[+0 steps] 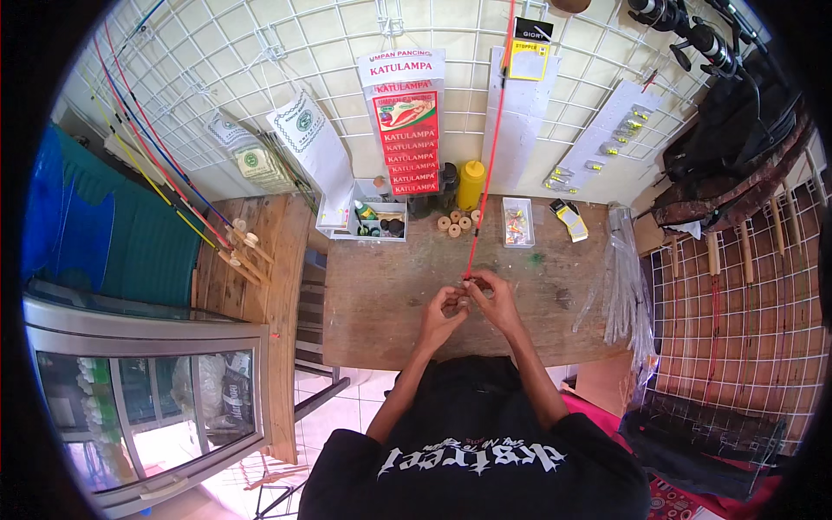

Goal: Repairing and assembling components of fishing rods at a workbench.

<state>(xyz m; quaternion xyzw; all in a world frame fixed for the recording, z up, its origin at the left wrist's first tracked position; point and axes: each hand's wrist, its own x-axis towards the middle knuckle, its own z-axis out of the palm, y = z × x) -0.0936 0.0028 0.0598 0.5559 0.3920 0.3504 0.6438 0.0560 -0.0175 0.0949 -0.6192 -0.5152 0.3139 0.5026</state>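
Observation:
A thin red fishing rod (491, 156) rises from my fingers toward the top of the view, its lower end between my hands above the wooden table (390, 295). My right hand (491, 299) is closed, thumb and fingers pinching the rod near that end. Beside it, my left hand (444, 312) curls closed with its fingertips at the rod's butt. A small pale, roundish piece shows between the hands; its kind is too small to tell. Beyond the hands lies a cluster of round cork pieces (455, 224).
At the table's back stand a yellow squeeze bottle (471, 185), a white tray of small bottles (381, 223) and a clear box of small parts (518, 223). Clear plastic sleeves (620, 286) hang at the right edge. Several rods with wooden spools (245, 247) lean at left.

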